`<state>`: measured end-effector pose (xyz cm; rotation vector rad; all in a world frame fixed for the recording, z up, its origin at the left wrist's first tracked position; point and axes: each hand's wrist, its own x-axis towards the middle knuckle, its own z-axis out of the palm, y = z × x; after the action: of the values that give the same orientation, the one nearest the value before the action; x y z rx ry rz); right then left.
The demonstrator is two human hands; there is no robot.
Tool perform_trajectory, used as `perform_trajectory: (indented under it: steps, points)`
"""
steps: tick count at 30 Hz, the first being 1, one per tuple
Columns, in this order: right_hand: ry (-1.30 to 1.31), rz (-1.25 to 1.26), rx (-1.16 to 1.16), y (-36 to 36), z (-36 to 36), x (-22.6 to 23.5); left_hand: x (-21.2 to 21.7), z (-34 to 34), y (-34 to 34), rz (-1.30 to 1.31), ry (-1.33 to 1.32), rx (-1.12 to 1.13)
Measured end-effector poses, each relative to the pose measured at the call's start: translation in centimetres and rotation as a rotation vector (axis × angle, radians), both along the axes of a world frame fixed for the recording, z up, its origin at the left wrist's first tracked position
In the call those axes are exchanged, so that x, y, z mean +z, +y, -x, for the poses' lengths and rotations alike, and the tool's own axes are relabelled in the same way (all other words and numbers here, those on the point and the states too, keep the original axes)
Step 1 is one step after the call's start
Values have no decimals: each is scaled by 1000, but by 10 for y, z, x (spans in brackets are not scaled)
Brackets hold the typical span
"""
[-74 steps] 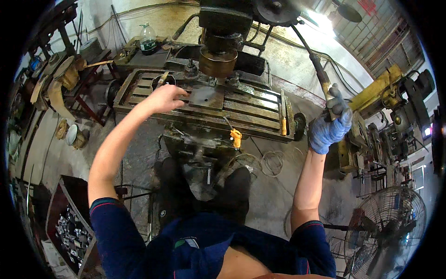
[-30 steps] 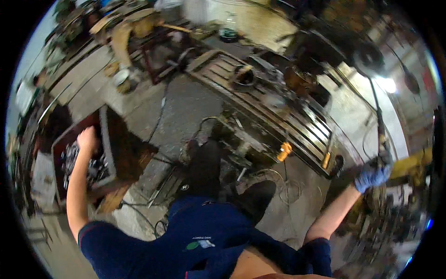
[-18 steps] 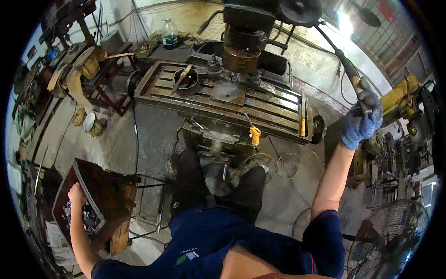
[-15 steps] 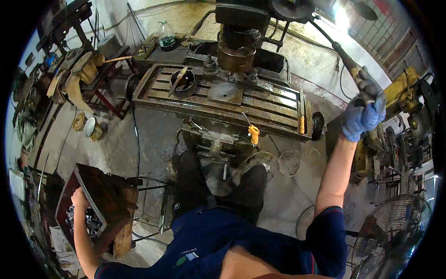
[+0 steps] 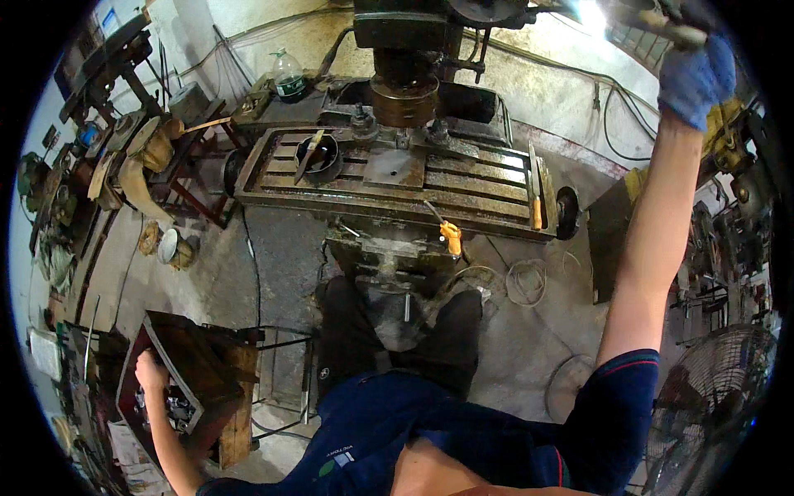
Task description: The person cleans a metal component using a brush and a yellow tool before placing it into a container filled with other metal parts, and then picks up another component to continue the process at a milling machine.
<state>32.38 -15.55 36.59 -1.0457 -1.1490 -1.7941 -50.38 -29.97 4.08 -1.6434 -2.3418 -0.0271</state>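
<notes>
My left hand [image 5: 151, 372], bare, is inside a dark box [image 5: 192, 357] at the lower left, above several small metal parts [image 5: 178, 407]. Its fingers look curled; whatever is in them is too small to make out. High at the upper right, my right hand [image 5: 699, 83] in a blue glove is wrapped round the handle of a machine lever [image 5: 674, 31]. The lever belongs to a drilling or milling machine [image 5: 405, 99], whose spindle stands over a flat metal plate [image 5: 394, 169] on the slotted table [image 5: 480, 192].
A black pot [image 5: 324, 169] with a brush [image 5: 311, 150] across it stands on the table. A yellow air gun [image 5: 449, 237] hangs at the front edge. An orange-handled tool [image 5: 536, 213] lies at the right end. A caged fan [image 5: 711, 397] stands lower right, a plastic bottle [image 5: 288, 78] behind.
My right hand has swung the lever up and outward, toward the upper right. My left hand stays in the box, with its fingers slightly shifted. The whole view has shifted a little.
</notes>
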Motion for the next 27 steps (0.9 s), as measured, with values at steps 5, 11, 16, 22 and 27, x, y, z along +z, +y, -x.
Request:
perform_trajectory:
  steps: [5,11,16,22,27]
  points:
    - [-13,55,373,2,-20,8,76,8,28,-240,-569,-180]
    - [323,255,282,-34,25,-160,114,-163,34,-608,-1268,-408]
    - [1653,1340,1096,-53,67,-394,42,-337,106,-287,-2400,-429]
    - [1839,1549,1017,-9,64,-531,1,-412,128,218,-2532,-417]
    - [1936,1351,844,7,95,-542,-14,-391,123,138,-2495,-341]
